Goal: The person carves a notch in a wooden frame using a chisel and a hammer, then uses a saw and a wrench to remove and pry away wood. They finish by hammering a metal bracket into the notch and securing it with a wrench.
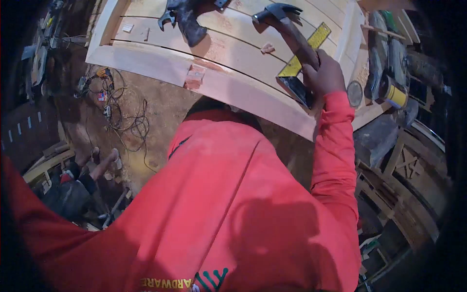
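My right hand [325, 75] is closed round the handle of a claw hammer [291, 35], whose dark metal head points away from me. Beneath the hammer, a yellow square [318, 35] with a dark stock lies across the slatted wooden panel [233, 87]. A second dark tool with a claw-like end [189, 22] rests on the slats to the left. Near the panel's front edge is a cut notch [194, 76], reddish, with wood dust around it. My left hand is out of the frame; only the red left sleeve shows.
Tangled cables [131, 114] lie on the dirt floor at the left. Another person [70, 194] is at the lower left. A yellow-labelled can [395, 95] and a round lid [355, 93] sit right of my hand. Timber pieces [411, 163] are stacked at the right.
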Demonstrator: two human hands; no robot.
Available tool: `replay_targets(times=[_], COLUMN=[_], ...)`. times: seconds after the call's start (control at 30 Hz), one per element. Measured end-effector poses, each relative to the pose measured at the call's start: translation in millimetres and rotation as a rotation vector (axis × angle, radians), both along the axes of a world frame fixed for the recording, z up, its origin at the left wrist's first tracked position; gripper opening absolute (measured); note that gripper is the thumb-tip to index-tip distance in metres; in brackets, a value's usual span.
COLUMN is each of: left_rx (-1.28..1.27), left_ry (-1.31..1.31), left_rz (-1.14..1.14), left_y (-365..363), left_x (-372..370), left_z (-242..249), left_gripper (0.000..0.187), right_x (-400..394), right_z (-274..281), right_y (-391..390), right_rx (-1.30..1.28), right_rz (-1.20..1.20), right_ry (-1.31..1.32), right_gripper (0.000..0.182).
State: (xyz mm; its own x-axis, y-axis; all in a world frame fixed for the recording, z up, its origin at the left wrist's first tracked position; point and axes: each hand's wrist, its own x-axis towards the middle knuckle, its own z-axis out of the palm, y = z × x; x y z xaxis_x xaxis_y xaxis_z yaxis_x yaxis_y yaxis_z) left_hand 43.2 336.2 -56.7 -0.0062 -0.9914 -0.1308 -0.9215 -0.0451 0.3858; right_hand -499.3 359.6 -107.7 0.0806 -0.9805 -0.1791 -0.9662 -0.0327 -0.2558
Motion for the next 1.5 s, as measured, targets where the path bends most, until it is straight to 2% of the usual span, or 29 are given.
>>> replay_targets(times=[0.17, 0.37, 0.53, 0.67, 0.7, 0.8, 0.9, 0.97, 1.03, 1.1, 1.17, 1.23, 1.27, 1.33, 1.43, 1.5], left_rx=[0.010, -0.013, -0.104, -0.123, -0.099, 0.069, 0.429, 0.470, 0.327, 0.244, 0.382, 0.427, 0.513, 0.506, 0.395, 0.426], left_ry=[0.022, 0.065, 0.213, 0.557, 0.660, 1.035, 1.366, 1.428, 1.341, 0.842, 0.805, 0.321, 0.134, 0.009, -0.015, -0.023], left_rz=[-0.021, -0.029, -0.058, -0.117, -0.130, -0.147, 0.068, 0.124, 0.059, -0.098, -0.254, -0.464, -0.405, -0.371, -0.350, -0.342], left_y=[-9.8, -22.8, -41.3, -67.3, -72.9, -86.1, -72.4, -64.6, -57.3, -53.0, -37.1, -17.1, -2.8, 17.9, 27.5, 24.1], left_x=[11.6, 27.2, 23.9, -27.0, -47.2, -122.9, -186.2, -183.4, -137.7, -137.4, -124.5, -118.5, -123.5, -120.7, -122.5, -126.2], left_z=[-4.2, -8.5, 7.6, 29.6, 30.1, 13.5, -5.2, -16.4, -28.6, 26.7, 31.7, 23.7, 23.7, 10.6, -7.1, -10.3], left_gripper=[0.037, 0.038, 0.038, 0.039, 0.039, 0.039, 0.050, 0.050, 0.043, 0.042, 0.043, 0.049, 0.057, 0.061, 0.060, 0.057], right_x=[5.3, 4.0, 10.9, 35.3, 45.6, 42.1, 31.4, 32.5, 31.9, 27.5, 26.8, 31.9, 33.4, 36.0, 41.4, 43.2], right_z=[3.5, -5.3, -1.8, -2.6, 4.6, -1.2, 0.7, 20.8, 27.5, 22.5, 17.8, 13.4, 11.0, 9.3, 10.5, 9.1], right_y=[4.6, 3.1, 1.3, -23.0, -27.5, -34.1, -40.5, -47.6, -50.1, -48.6, -48.7, -46.6, -46.4, -48.1, -49.7, -48.4], right_rx=[0.043, 0.004, 0.036, -0.013, 0.033, 0.046, 0.044, 0.149, 0.166, 0.148, 0.137, 0.135, 0.166, 0.227, 0.204, 0.214], right_rz=[-0.085, -0.103, -0.118, -0.033, -0.032, -0.074, -0.107, -0.170, -0.152, -0.112, -0.100, -0.130, -0.148, -0.184, -0.126, -0.124], right_ry=[-0.094, -0.069, -0.059, -0.083, -0.048, -0.191, -0.514, -0.492, -0.445, -0.398, -0.380, -0.384, -0.394, -0.409, -0.422, -0.433], right_gripper=[0.041, 0.044, 0.045, 0.042, 0.039, 0.037, 0.037, 0.038, 0.038, 0.037, 0.037, 0.037, 0.036, 0.036, 0.034, 0.035])
